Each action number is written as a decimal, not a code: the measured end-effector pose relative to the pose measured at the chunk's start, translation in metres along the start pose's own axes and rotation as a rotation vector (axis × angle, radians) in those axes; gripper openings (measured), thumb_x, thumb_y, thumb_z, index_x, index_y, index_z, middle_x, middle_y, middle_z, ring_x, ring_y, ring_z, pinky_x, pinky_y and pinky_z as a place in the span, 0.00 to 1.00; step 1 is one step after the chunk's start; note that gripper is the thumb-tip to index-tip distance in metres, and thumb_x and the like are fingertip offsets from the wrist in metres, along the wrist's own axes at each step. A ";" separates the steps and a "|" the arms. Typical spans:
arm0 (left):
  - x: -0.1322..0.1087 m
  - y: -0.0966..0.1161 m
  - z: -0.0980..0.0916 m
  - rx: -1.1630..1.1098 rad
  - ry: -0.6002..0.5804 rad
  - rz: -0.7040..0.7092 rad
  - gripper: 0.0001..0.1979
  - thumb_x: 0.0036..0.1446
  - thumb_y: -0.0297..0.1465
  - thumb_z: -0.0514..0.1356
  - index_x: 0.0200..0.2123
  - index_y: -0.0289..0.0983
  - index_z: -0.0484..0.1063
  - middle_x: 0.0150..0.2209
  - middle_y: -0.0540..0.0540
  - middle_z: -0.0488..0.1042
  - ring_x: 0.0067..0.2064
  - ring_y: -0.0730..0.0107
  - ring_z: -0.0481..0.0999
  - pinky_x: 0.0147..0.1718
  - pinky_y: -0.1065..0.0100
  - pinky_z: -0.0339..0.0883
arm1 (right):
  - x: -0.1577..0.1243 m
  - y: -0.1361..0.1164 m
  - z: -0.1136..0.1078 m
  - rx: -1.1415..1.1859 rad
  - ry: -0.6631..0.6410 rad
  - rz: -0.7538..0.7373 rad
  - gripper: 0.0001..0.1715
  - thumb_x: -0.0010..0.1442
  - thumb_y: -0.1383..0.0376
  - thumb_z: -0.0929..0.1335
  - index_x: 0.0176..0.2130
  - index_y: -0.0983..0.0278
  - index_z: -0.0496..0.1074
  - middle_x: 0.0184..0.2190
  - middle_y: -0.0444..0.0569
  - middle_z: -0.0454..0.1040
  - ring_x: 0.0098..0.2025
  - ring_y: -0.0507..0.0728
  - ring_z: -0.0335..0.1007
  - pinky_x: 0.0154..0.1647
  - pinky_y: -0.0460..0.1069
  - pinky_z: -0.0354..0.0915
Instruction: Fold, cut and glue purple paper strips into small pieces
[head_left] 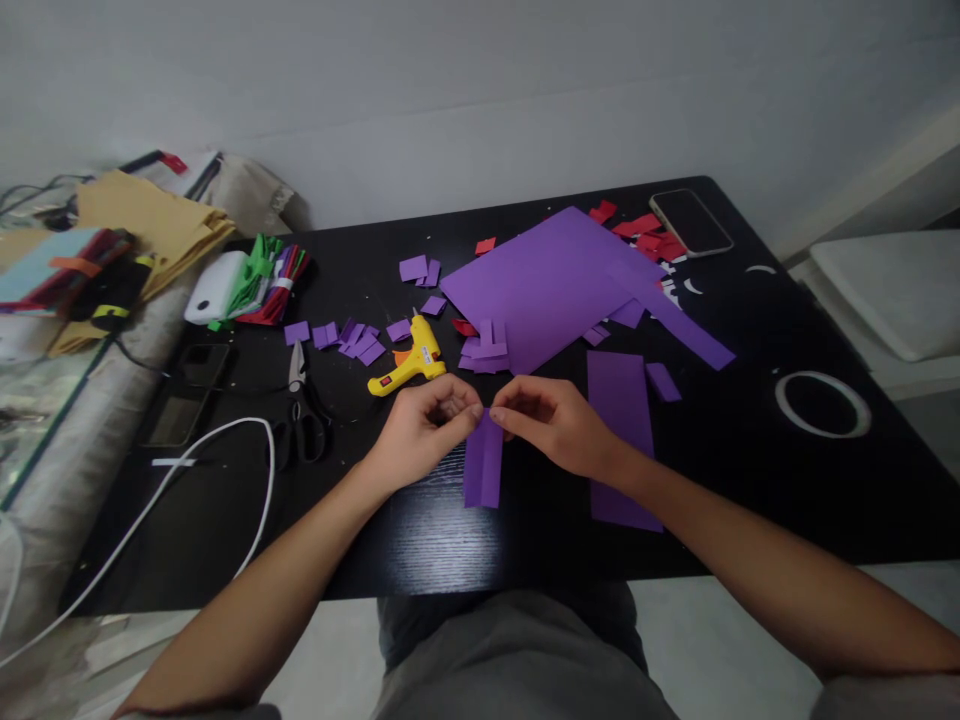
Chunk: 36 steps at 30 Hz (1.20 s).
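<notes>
A narrow purple paper strip (482, 465) with a lengthwise crease hangs toward me between my hands, over the black table (540, 550). My left hand (427, 425) pinches its upper left corner, and my right hand (555, 420) pinches the upper right one. Just beyond my left hand lies a yellow glue gun (412, 358). A small pile of folded purple pieces (484, 352) sits past my fingertips. Under and beside my right forearm is a purple rectangle (622, 420), with a small purple piece (663, 382) near its upper right.
A large purple sheet (547, 275) lies at the back, near red scraps (652, 235) and a phone (691, 222). Scissors (304, 410), a white cable (262, 480) and another phone (186, 395) are on the left. A white ring (823, 404) lies right.
</notes>
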<state>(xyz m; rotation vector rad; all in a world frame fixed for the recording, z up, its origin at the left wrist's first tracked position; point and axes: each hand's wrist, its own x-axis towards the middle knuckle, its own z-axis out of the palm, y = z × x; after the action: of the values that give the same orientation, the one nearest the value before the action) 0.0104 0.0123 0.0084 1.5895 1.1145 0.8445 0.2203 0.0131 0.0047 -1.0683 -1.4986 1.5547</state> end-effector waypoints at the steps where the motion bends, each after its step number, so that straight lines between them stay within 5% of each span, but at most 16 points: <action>1: -0.001 0.000 0.001 0.008 -0.011 -0.008 0.09 0.63 0.35 0.64 0.34 0.35 0.75 0.23 0.53 0.69 0.24 0.76 0.67 0.24 0.74 0.61 | -0.001 0.000 0.000 -0.028 -0.002 -0.008 0.09 0.60 0.61 0.74 0.35 0.64 0.77 0.28 0.44 0.76 0.30 0.52 0.72 0.33 0.47 0.69; 13: 0.007 0.004 -0.014 -0.089 0.023 -0.043 0.06 0.57 0.31 0.64 0.32 0.35 0.73 0.24 0.51 0.74 0.25 0.74 0.73 0.27 0.73 0.68 | 0.004 -0.003 -0.011 -0.023 0.034 -0.020 0.08 0.59 0.61 0.74 0.32 0.64 0.77 0.26 0.43 0.75 0.29 0.52 0.70 0.32 0.48 0.67; 22: -0.001 0.000 0.001 -0.020 -0.122 -0.008 0.07 0.63 0.32 0.63 0.34 0.35 0.74 0.24 0.55 0.66 0.25 0.78 0.62 0.24 0.74 0.56 | 0.000 0.001 -0.002 -0.055 -0.062 -0.031 0.07 0.60 0.63 0.73 0.32 0.64 0.77 0.25 0.42 0.72 0.28 0.50 0.67 0.30 0.47 0.64; 36: 0.000 0.000 -0.004 0.051 -0.199 -0.001 0.08 0.63 0.33 0.63 0.33 0.34 0.74 0.24 0.54 0.66 0.26 0.77 0.62 0.25 0.73 0.56 | 0.002 -0.002 -0.008 -0.074 -0.115 0.023 0.03 0.56 0.67 0.72 0.31 0.64 0.75 0.26 0.42 0.75 0.28 0.50 0.70 0.32 0.47 0.66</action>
<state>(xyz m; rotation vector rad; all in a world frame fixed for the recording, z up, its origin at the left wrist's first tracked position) 0.0070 0.0133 0.0095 1.6747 1.0016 0.6460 0.2269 0.0185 0.0062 -1.0565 -1.6380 1.6105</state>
